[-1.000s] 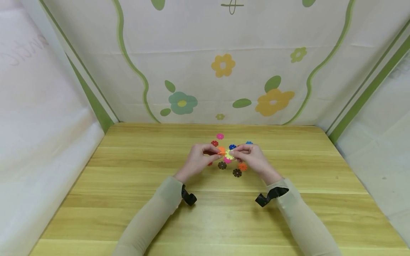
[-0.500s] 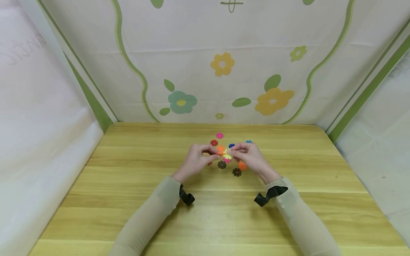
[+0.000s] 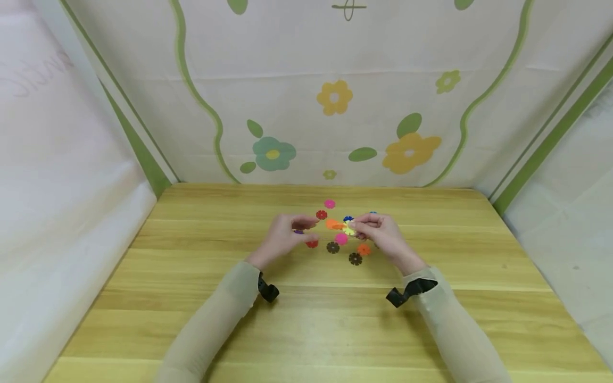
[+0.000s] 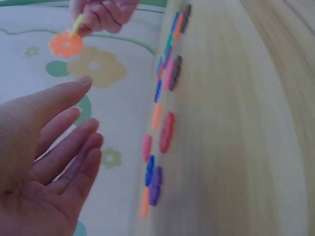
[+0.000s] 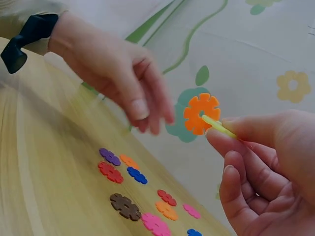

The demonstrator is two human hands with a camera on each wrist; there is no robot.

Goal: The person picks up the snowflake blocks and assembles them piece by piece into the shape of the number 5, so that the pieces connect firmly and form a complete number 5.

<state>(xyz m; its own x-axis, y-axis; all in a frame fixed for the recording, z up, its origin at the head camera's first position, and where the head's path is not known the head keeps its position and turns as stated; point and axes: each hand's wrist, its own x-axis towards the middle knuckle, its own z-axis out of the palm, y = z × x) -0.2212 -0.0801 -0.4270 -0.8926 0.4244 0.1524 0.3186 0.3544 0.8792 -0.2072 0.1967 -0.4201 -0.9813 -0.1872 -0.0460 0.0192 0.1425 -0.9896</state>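
My right hand (image 3: 381, 234) pinches a yellow snowflake disc (image 5: 219, 127) between thumb and index finger. An orange snowflake disc (image 5: 195, 114) is joined to it, slotted crosswise at its edge and raised above the table. My left hand (image 3: 283, 238) stands apart from the joined pair, its fingers relaxed and nothing in its grasp. In the left wrist view, the left palm and thumb (image 4: 59, 101) are spread. Below the left hand lie a red disc (image 5: 110, 172) and a purple disc (image 5: 110, 157).
Several loose snowflake discs lie flat on the wooden table (image 3: 306, 330), among them a pink disc (image 3: 341, 239), a brown disc (image 3: 355, 259) and an orange disc (image 3: 364, 249). Behind the table hangs a white cloth (image 3: 287, 64) with printed flowers.
My left hand has let go of the orange disc and moved left, its fingers opening. The joined discs stay in my right hand, which has shifted slightly right.
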